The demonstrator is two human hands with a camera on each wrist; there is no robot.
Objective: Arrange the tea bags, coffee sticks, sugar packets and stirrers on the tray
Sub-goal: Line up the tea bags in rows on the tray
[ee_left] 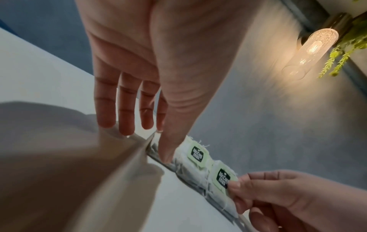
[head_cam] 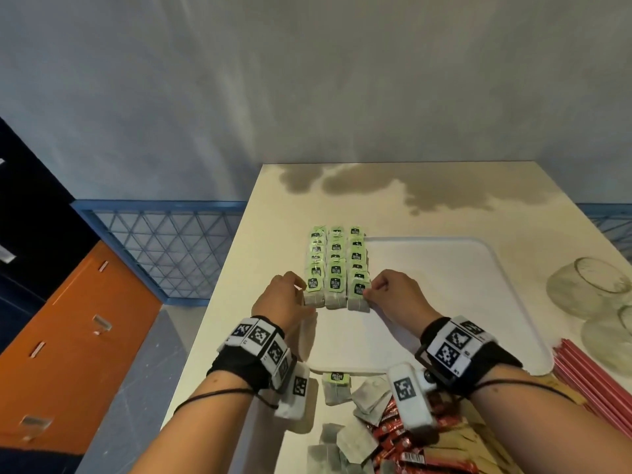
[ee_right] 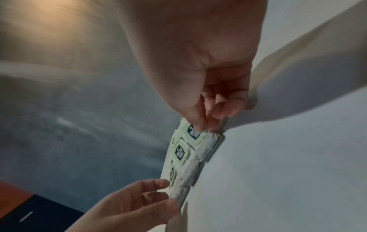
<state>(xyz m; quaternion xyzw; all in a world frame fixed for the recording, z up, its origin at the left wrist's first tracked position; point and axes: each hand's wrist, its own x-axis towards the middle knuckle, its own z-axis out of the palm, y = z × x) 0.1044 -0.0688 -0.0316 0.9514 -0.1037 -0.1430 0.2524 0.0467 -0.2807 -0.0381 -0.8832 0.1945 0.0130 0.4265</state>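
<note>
From the head camera, three rows of tea bags (head_cam: 337, 266) lie on the tray (head_cam: 444, 302) along its left edge, the rows' long axis running from the near side toward the far edge of the desk (head_cam: 239, 268), each bag overlapping the next with its green tag facing up. The left hand (head_cam: 282, 299) rests against the near end of the left row, and the right hand (head_cam: 393, 294), fingers curled, is at the near end of the right row. Loose tea bags (head_cam: 337, 388) lie at the desk's near edge beside red coffee sticks (head_cam: 393, 436); red stirrers (head_cam: 588, 374) lie along the right edge, near two glass jars (head_cam: 591, 289) tipped on their sides. From the left wrist, the left hand (ee_left: 151, 70) has its fingers (ee_left: 127, 109) straight and spread, tips down by the tray's edge, thumb pressing the end bag; the right hand (ee_left: 278, 196) pinches a bag's tag (ee_left: 223, 179). From the right wrist, the right hand (ee_right: 208, 70) pinches the tag of the nearest tea bag (ee_right: 195, 133) between thumb and forefinger, the other fingers curled in; the left hand (ee_right: 129, 207), fingers loosely extended, touches the far side of the rows.
</note>
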